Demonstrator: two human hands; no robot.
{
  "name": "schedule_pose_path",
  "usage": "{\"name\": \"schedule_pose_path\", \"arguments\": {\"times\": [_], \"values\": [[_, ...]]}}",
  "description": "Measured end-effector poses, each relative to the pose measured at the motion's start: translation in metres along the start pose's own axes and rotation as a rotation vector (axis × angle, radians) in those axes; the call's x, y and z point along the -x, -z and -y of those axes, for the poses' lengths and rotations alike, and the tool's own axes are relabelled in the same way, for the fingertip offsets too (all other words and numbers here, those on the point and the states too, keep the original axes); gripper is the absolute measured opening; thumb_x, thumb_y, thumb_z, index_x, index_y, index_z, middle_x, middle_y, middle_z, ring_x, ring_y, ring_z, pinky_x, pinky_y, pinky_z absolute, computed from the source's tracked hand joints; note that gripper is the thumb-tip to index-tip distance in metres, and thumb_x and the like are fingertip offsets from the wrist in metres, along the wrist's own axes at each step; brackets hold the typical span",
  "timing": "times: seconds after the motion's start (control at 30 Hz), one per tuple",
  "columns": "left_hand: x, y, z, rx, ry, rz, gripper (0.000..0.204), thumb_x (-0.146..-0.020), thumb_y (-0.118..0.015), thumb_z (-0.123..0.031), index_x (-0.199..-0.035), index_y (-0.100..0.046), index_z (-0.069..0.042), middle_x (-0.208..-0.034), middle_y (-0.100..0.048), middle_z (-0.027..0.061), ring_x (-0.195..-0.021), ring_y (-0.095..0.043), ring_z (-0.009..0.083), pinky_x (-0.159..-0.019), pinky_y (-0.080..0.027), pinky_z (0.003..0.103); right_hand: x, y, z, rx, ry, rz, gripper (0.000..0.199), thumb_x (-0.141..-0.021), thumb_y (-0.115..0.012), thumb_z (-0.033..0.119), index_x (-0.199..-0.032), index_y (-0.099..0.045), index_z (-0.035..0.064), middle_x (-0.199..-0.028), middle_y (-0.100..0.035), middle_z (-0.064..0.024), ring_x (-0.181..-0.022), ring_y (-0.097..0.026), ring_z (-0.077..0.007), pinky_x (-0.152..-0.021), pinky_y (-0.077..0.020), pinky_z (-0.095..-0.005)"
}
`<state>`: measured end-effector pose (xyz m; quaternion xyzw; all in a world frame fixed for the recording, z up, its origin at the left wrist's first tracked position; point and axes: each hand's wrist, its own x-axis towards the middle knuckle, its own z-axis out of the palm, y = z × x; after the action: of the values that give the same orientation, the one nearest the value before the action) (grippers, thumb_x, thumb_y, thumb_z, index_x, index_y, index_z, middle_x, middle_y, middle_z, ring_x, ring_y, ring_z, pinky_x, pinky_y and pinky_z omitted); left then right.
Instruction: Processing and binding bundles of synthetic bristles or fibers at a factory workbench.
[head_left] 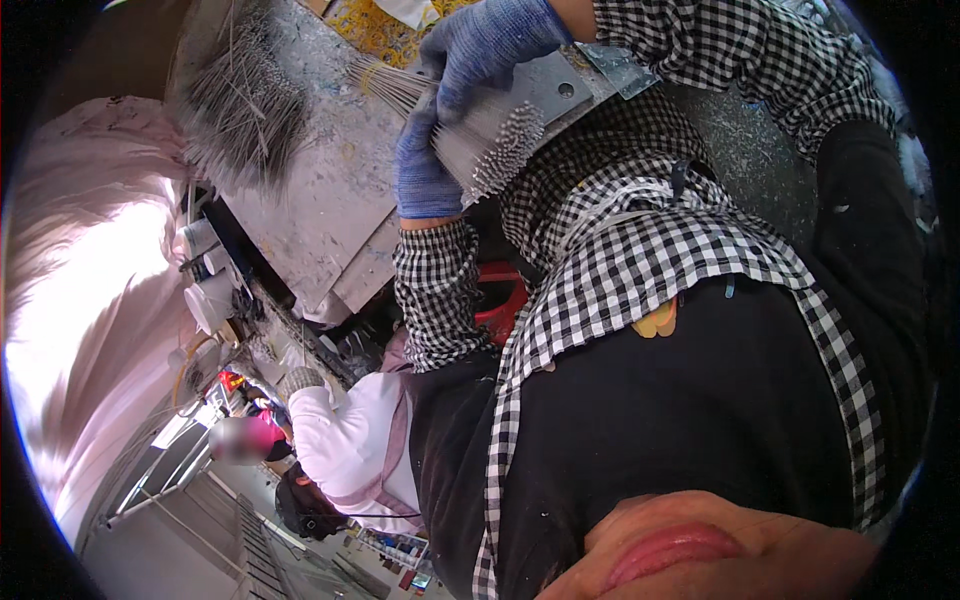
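Partly hidden, left fingers point(422, 130) and right fingers point(454, 92) clamped around grey rods point(478, 148), middles obscured.

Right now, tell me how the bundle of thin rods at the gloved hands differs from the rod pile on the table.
The bundle is packed tight, its near ends roughly level; the rod pile is loose and splayed, with ends sticking out unevenly. The bundle is gripped by the left hand, with the right hand over it; the rod pile lies untouched on the table. Both are thin, greyish rods.
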<state>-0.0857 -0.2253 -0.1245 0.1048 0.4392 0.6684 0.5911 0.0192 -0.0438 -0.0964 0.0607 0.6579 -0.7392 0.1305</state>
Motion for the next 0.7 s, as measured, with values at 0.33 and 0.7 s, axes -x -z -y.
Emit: {"name": "schedule_pose_path", "arguments": {"times": [0.33,0.7], "values": [[-0.001,0.009,-0.004,-0.164,-0.014,-0.117,0.04,-0.081,-0.065,-0.008,-0.118,-0.057,0.004,-0.099,-0.067,0.0122,-0.087,-0.067,0.0244,-0.084,-0.057,0.037,0.019,-0.009,0.001,0.578,0.105,-0.274,0.039,-0.074,-0.07,0.025,-0.105,-0.06,0.0032,-0.093,-0.065,-0.0114,-0.086,-0.06,-0.022,-0.076,-0.0498,-0.0353],[0.003,-0.017,-0.01,-0.374,-0.166,-0.118,0.025,-0.079,-0.062,-0.005,-0.103,-0.065,0.002,-0.096,-0.068,0.0123,-0.088,-0.066,0.0241,-0.082,-0.055,0.036,0.05,-0.009,-0.007,0.968,0.646,-0.281,0.015,-0.078,-0.063,0.014,-0.092,-0.07,0.012,-0.09,-0.063,-0.0107,-0.088,-0.061,-0.0291,-0.078,-0.0505,-0.0401]]}}
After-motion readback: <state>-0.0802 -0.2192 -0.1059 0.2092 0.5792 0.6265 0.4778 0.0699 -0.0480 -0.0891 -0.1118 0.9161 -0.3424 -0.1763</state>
